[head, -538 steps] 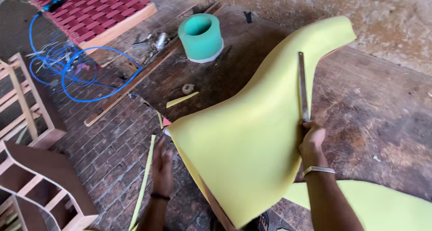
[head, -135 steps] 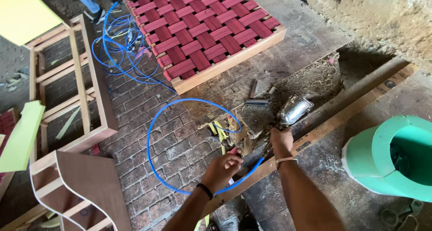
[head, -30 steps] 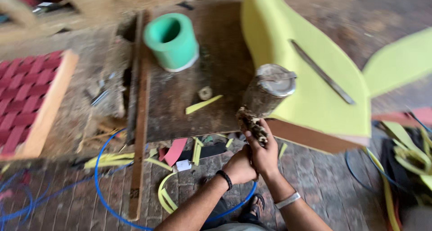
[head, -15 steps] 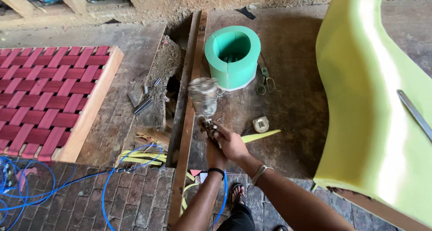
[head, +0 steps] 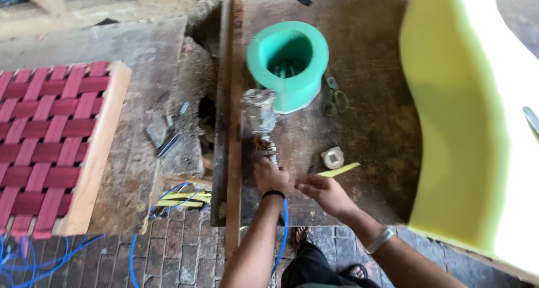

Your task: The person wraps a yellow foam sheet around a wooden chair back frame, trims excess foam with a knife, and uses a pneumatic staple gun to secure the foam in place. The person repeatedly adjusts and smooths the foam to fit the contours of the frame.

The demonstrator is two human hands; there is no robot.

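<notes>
Metal, shiny and dented, makes up the one spray gun [head: 260, 117] in view: it has a round cup on top and a thin handle below. Two hands are here. The left hand [head: 271, 177] is wrapped tight around the handle, so the spray gun stands up over the brown wooden worktop [head: 370, 131], just in front of the green tub. The right hand [head: 325, 192] rests just beside the left one with its fingers loosely curled and nothing in it; its fingertips are near one flat yellow strip [head: 338, 170] that lies on the worktop. One blue hose [head: 285, 220] runs down from under the left hand. One green tub [head: 289, 63] sits on the worktop; it is round, thick and soft looking, like foam, with small things inside that are too dark to tell. Right of the tub lies one pair of green scissors [head: 334, 97]. One small round roll [head: 333, 157] sits near the yellow strip. One big sheet of yellow-green foam [head: 466, 125] fills the right side; it is smooth and has a wavy edge. One long wooden strip [head: 233, 119] runs up and down along the left edge of the worktop. One wooden frame [head: 56, 147] lies at the far left, with red straps woven over and under like a basket.
</notes>
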